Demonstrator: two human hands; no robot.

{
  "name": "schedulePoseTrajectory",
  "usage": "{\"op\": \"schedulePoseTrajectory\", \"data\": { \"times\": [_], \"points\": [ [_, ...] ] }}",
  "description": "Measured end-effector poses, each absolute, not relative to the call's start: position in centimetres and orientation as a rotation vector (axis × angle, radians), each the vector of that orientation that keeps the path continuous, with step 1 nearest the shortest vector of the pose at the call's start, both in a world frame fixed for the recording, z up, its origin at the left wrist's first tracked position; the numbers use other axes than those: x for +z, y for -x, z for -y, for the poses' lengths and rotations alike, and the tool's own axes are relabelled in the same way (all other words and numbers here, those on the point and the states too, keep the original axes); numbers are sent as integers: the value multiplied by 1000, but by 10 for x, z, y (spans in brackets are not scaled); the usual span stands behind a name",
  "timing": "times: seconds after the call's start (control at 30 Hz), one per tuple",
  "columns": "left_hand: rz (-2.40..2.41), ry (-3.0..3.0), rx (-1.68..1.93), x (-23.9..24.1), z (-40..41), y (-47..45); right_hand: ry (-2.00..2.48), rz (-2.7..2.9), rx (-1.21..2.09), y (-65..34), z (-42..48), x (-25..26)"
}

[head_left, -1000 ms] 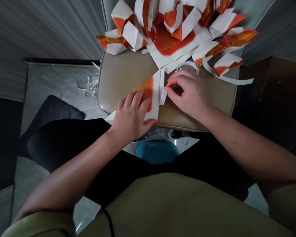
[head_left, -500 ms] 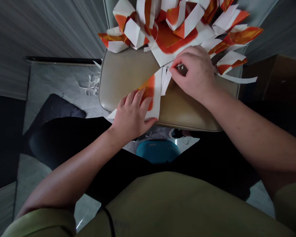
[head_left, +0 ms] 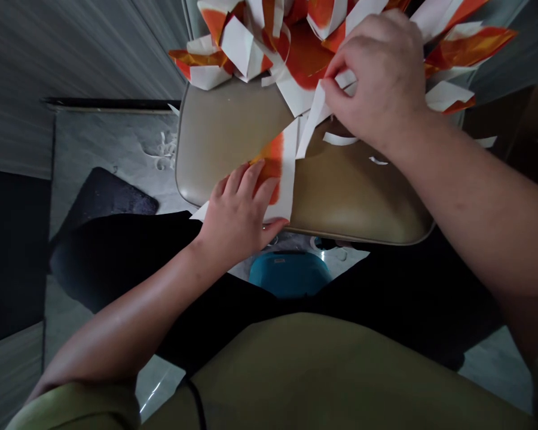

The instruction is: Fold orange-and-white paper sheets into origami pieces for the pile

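My left hand (head_left: 237,215) lies flat, fingers spread, on a white and orange paper sheet (head_left: 280,170) at the near edge of a tan padded seat (head_left: 219,137). It presses the sheet down. My right hand (head_left: 379,74) is higher up and farther back, its fingers pinched on a narrow white paper strip (head_left: 311,119) that runs from the sheet's right edge upward. The strip is still joined to the sheet at its lower end, as far as I can see.
A heap of folded white and orange paper pieces (head_left: 251,48) covers the back of the seat. Loose white strips (head_left: 338,140) lie on the seat, and paper scraps (head_left: 164,149) lie on the floor at left. A teal object (head_left: 289,275) sits below the seat edge.
My right hand has moved up and away from me, drawing the white strip off the sheet's right edge. The left hand has stayed on the sheet.
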State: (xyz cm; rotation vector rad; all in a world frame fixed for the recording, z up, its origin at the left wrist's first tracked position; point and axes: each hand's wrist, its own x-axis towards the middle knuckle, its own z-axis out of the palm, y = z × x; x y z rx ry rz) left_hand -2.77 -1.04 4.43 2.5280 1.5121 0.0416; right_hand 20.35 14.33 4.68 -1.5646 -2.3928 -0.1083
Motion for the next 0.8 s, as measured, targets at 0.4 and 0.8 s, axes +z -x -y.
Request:
{"op": "schedulePoseTrajectory", "data": {
  "times": [0.4,0.8],
  "points": [
    [-1511,-2534,48,46,10,28,1608,2375,-130,-221,-171,60],
    [-1498,-2556,45,46,10,30,1771,2199,-125,-235,-185,79]
  ]
}}
